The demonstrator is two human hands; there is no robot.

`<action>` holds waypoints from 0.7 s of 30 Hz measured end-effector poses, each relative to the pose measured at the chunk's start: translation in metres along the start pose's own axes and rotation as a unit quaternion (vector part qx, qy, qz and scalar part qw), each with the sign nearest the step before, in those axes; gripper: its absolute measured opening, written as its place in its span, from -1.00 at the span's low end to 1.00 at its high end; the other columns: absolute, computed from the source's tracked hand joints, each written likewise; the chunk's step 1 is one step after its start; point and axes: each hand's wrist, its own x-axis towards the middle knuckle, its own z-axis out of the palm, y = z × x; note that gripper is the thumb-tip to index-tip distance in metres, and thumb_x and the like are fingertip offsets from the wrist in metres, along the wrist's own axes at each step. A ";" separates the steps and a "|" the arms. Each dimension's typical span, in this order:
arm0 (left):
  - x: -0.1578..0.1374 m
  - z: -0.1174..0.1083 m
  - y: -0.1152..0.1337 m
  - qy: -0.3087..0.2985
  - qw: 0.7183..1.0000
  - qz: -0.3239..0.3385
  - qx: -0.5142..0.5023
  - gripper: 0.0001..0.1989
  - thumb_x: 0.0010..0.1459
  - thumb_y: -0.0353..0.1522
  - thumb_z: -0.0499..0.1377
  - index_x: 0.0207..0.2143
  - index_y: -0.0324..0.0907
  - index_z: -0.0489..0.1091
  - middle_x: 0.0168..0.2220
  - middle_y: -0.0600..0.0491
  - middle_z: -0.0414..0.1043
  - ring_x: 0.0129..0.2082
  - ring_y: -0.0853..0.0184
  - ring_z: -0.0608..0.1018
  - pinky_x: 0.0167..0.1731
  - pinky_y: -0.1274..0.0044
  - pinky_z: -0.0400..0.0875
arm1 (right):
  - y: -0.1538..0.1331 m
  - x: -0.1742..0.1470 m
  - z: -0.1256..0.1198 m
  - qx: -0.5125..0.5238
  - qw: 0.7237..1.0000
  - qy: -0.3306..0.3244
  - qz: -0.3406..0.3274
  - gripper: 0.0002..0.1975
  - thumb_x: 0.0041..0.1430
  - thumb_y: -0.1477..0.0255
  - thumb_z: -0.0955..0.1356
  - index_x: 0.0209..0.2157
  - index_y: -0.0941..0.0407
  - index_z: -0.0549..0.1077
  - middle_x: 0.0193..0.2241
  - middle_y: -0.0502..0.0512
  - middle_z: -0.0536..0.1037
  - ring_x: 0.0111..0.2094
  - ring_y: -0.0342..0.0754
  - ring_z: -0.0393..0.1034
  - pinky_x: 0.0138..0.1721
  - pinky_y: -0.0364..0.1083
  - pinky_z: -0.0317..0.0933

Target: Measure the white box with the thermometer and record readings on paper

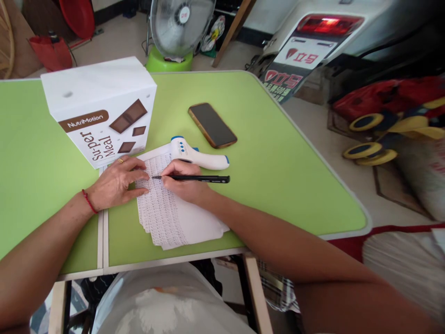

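My right hand (183,182) grips a black pen (201,178), its tip on a stack of paper sheets (167,218) filled with rows of small handwriting. The lower right of the top sheet is blank. My left hand (120,183), with a ring and a red cord at the wrist, lies with fingers spread on the left edge of the sheets. Just beyond the right hand, a white and blue infrared thermometer (200,155) rests on its side across the top of the paper.
A white NutriMotion box (104,106) stands just beyond my left hand. Farther back lies a smartphone (212,124) on the green folding table (278,185). Past its edge are a fan (181,28) on a green stool and a white scooter (313,46).
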 end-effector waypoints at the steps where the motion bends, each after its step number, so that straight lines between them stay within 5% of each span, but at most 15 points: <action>1: 0.000 0.000 0.000 0.002 1.000 0.003 0.001 -0.78 0.23 -0.26 0.20 -0.16 -0.22 0.46 -0.08 -0.11 0.42 -0.10 0.15 0.45 -0.10 0.32 0.40 | 0.000 0.000 0.000 0.001 1.000 -0.002 0.000 -0.95 -0.09 0.49 0.32 -0.58 0.10 0.36 -0.64 -0.08 0.40 -0.59 -0.20 0.22 -0.53 -0.16 0.13; 21: -0.001 0.001 -0.001 -0.005 1.000 0.001 0.006 -0.77 0.24 -0.24 0.18 -0.15 -0.19 0.48 -0.07 -0.10 0.41 -0.09 0.17 0.44 -0.10 0.33 0.39 | -0.002 0.001 0.000 -0.007 1.000 0.014 0.007 -0.94 -0.12 0.49 0.30 -0.60 0.08 0.34 -0.66 -0.08 0.40 -0.59 -0.19 0.21 -0.53 -0.16 0.13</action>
